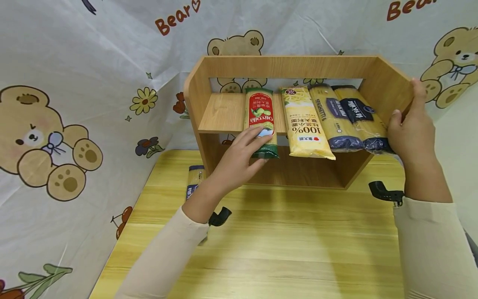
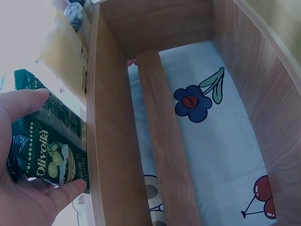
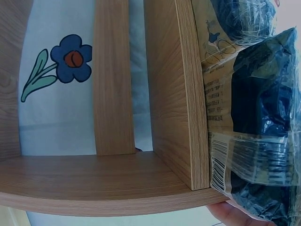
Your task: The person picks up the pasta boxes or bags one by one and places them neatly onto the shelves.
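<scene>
A red and green Olivoila pasta packet [image 1: 260, 114] lies on the upper board of a small wooden shelf [image 1: 220, 112], its green end over the front edge. My left hand [image 1: 239, 160] holds that end, thumb and fingers on opposite sides in the left wrist view. To its right are a yellow pasta packet [image 1: 308, 124] and two spaghetti packets with dark blue ends [image 1: 336, 118] [image 1: 360, 112]. My right hand [image 1: 416, 128] grips the shelf's right side panel, beside the outermost packet. In the right wrist view only a bit of that hand [image 3: 235, 214] shows.
Another pasta packet [image 1: 196, 176] lies on the wooden table [image 1: 298, 249] left of the shelf, partly hidden by my left arm. A bear-print cloth [image 1: 123, 50] hangs behind and at the left. Below the upper board is an open lower compartment [image 1: 298, 170].
</scene>
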`<control>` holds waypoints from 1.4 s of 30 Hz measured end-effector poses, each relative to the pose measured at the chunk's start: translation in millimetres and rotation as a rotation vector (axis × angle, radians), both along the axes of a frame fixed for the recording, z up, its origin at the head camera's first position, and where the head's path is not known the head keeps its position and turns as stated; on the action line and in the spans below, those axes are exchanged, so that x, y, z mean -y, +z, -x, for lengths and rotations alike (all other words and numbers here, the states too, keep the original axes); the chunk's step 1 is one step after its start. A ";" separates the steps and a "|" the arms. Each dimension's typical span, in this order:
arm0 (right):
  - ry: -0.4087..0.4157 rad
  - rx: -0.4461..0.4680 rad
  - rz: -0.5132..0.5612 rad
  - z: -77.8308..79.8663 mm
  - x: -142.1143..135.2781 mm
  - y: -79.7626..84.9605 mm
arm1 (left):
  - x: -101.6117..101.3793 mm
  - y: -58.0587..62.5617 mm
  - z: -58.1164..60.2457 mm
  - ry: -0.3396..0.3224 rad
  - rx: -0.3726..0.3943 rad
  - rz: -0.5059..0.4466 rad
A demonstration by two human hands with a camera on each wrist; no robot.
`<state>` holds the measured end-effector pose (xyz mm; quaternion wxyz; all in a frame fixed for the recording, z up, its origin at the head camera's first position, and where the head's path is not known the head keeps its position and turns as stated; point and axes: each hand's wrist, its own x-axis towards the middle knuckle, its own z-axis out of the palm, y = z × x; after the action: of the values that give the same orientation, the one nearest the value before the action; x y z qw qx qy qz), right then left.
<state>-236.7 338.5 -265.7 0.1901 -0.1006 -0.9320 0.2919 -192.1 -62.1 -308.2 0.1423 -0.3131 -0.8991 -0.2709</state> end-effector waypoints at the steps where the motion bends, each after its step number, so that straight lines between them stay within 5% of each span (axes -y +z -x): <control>1: -0.001 0.001 0.000 0.1 -0.1 0.1 | -1.7 0.2 0.8 0.000 0.004 0.003; 24: -0.014 0.011 0.007 -0.7 1.8 1.8 | -28.6 -0.9 18.1 -0.031 -0.005 0.005; 42: -0.007 0.005 0.006 -0.6 1.6 1.3 | -22.4 4.9 6.8 -0.018 0.058 -0.012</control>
<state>-236.2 336.9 -264.4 0.1886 -0.1049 -0.9313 0.2935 -199.0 -39.7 -303.3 0.1154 -0.3124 -0.8984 -0.2864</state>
